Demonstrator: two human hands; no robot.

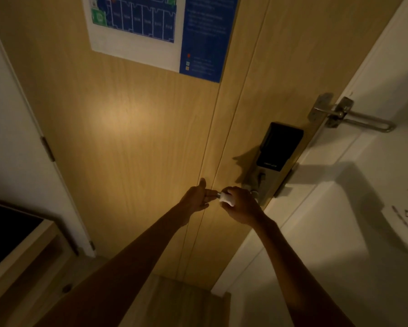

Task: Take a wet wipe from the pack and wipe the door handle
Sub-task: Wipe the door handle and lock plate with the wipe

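Door (151, 138): wooden, filling the middle of the view; a floor plan (137, 27) is hanging at 12 o'clock.
Lock (279, 147): black reader on a metal plate, sitting at 2 o'clock from the hands.
Latch (349, 116): metal swing guard at 2 o'clock, bridging door and white frame.
Handle (218, 194): lever running toward 9 o'clock from the lock plate; only its bare metal tip is showing between the two hands.
Wipe (227, 198): white, bunched round the handle, lying under the right hand's fingers just inboard of the tip.
Right hand (242, 205): fingers are curling down over the wipe and pressing it against the handle, a closed wrap-around grip.
Left hand (197, 195): fingers are spread loosely, thumb pointing toward 12 o'clock; fingertips are meeting the handle's tip at 3 o'clock, apparently steadying it and gripping nothing.
Pack: not appearing in view.
Shelf (16, 237): dark-topped ledge sitting at 8 o'clock, well apart from the hands.
Done: the wipe is out of the pack and is already being applied to the handle.
In hand: judged to be the wiping stroke itself, along the lever.
Left: the bare tip, and the part near the plate hidden by the right hand; how much is already clean cannot be told in this dim light.
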